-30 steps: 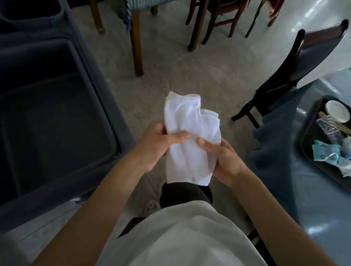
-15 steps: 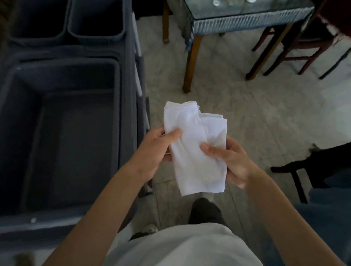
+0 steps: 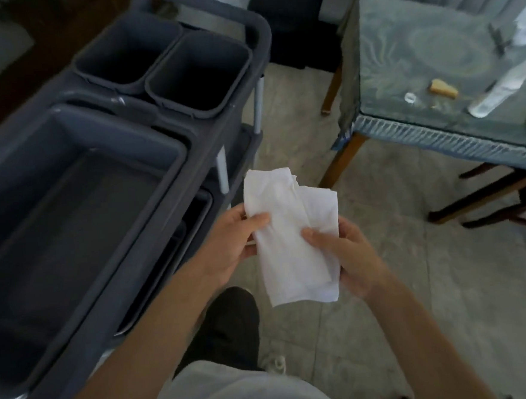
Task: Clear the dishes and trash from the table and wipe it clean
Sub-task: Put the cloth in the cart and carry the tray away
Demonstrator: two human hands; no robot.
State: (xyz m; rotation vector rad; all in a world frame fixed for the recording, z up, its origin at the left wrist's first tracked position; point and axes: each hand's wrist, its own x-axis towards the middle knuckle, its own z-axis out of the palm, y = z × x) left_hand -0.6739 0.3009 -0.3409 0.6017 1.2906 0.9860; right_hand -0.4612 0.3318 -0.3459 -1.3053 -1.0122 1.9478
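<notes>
Both hands' fingers (image 3: 257,223) pinch one white cloth (image 3: 292,241) (folded, creased, limp); edges uneven.

Table (image 3: 431,47) cut off at right edge; bottle (image 3: 500,89) blurred.

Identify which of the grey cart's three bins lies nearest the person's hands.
The large rectangular tub, closest to the camera beside the left hand. The two small square bins sit side by side at the cart's far end.
</notes>
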